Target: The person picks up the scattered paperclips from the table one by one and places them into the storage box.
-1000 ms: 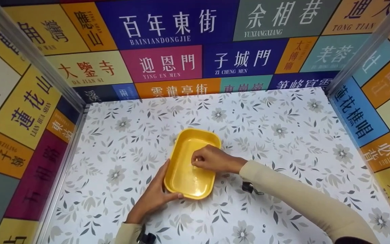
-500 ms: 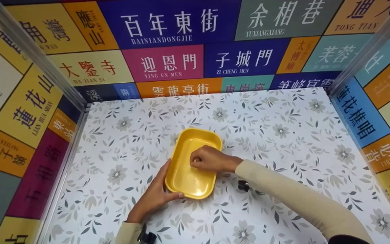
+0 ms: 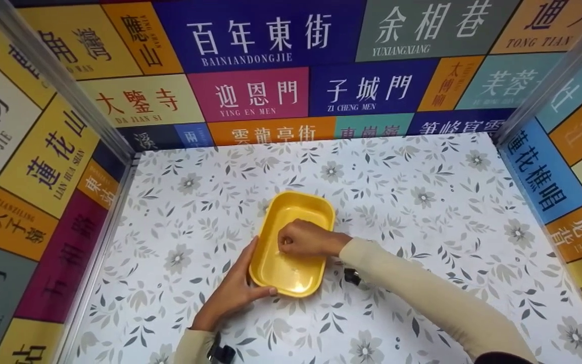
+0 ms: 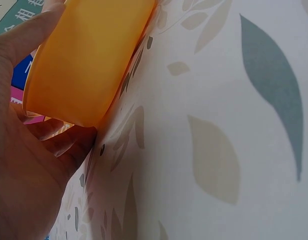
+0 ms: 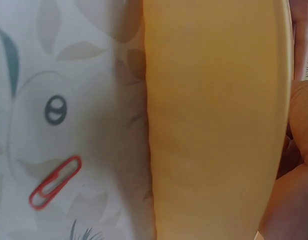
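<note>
A yellow rectangular plastic tray [image 3: 298,279] with rounded corners stands on the table in the head view. My left hand [image 3: 234,288] grips its lower left corner, thumb along the near rim and fingers on the left wall. The left wrist view shows the palm close to the outer wall of the tray [image 4: 79,65]. My right hand [image 3: 305,238] is inside the tray, reaching over the right rim, its fingers curled down close above the bottom. I cannot tell whether the fingertips pinch anything. In the right wrist view the tray wall [image 5: 214,120] hides most of that hand.
A red paper clip [image 5: 55,182] lies on the table outside the tray, in the right wrist view. The floral-patterned tabletop [image 3: 422,237] is bounded by upright panels of coloured signs [image 3: 250,93] at the back and both sides.
The right hand has shifted slightly left inside the tray, its forearm moving left too. The left hand keeps its grip. The whole head view has drifted a little.
</note>
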`<action>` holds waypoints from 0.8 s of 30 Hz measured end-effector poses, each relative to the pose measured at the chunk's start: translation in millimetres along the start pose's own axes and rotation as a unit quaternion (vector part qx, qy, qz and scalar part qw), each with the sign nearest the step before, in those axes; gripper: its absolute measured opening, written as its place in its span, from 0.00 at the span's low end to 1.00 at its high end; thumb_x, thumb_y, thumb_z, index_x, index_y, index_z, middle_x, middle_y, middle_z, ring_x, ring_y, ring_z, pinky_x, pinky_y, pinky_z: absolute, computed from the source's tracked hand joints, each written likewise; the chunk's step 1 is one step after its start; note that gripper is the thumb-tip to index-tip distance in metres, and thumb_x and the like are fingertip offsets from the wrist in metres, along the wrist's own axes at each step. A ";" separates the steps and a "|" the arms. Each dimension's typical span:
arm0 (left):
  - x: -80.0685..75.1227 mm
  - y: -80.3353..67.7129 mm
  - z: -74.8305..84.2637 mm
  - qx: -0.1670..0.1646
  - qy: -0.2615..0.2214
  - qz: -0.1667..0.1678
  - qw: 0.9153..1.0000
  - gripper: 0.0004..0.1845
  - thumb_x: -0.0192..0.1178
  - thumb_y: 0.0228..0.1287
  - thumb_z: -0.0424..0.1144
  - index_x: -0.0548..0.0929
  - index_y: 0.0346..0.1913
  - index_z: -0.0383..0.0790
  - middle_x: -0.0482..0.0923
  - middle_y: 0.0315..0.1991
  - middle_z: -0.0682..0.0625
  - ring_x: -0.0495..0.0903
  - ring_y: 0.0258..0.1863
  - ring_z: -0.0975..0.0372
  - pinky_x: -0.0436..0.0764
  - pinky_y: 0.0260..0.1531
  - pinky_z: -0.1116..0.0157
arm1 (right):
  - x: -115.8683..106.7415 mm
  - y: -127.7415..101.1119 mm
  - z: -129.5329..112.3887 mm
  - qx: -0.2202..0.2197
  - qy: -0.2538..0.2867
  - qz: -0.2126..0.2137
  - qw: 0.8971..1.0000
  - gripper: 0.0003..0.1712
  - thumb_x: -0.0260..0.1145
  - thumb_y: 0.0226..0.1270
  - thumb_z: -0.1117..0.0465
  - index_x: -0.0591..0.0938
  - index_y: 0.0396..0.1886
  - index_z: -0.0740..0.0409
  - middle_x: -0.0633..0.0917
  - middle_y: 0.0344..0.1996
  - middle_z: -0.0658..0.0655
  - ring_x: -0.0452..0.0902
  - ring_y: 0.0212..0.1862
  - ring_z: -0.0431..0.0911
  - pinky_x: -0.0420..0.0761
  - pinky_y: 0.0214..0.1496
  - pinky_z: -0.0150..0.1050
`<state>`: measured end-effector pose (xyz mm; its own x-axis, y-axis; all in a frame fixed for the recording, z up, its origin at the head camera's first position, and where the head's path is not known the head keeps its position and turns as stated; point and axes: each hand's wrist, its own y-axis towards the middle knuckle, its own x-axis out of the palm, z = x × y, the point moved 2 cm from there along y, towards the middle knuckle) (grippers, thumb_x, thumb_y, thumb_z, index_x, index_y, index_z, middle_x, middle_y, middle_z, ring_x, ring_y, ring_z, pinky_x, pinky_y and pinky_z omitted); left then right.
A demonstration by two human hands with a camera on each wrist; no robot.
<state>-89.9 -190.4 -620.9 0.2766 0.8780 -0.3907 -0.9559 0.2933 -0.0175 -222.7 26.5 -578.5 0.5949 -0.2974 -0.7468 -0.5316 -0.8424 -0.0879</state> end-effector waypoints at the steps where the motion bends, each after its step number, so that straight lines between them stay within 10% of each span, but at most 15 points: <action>1: 0.2 -0.1 0.2 -0.001 0.001 0.000 1.000 0.73 0.86 0.54 0.56 0.46 0.92 0.51 0.48 0.91 0.51 0.53 0.87 0.53 0.49 0.85 0.48 | 1.2 0.8 -0.3 0.004 0.000 -0.003 1.000 0.06 0.71 0.76 0.64 0.93 0.39 0.56 0.90 0.31 0.48 0.80 0.33 0.41 0.82 0.43 0.36; 13: 1.4 2.6 0.2 0.003 -0.023 -0.009 1.000 0.73 0.88 0.54 0.52 0.45 0.92 0.54 0.49 0.91 0.54 0.52 0.87 0.58 0.49 0.84 0.64 | 10.3 5.8 -0.3 0.001 -0.005 0.002 1.000 0.07 0.72 0.75 0.64 0.92 0.35 0.55 0.85 0.26 0.44 0.77 0.29 0.39 0.77 0.37 0.33; 24: 0.0 1.9 -1.8 -0.002 -0.007 -0.006 1.000 0.72 0.87 0.55 0.55 0.45 0.92 0.53 0.48 0.91 0.53 0.52 0.87 0.57 0.50 0.85 0.49 | 3.5 5.7 -2.7 0.009 0.003 0.032 0.999 0.06 0.69 0.76 0.64 0.91 0.38 0.55 0.86 0.29 0.45 0.77 0.31 0.39 0.78 0.39 0.34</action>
<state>-91.9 -190.5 -622.6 0.2903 0.8797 -0.3766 -0.9525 0.3034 -0.0256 -222.0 19.4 -579.9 0.5630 -0.3542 -0.7467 -0.5800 -0.8130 -0.0516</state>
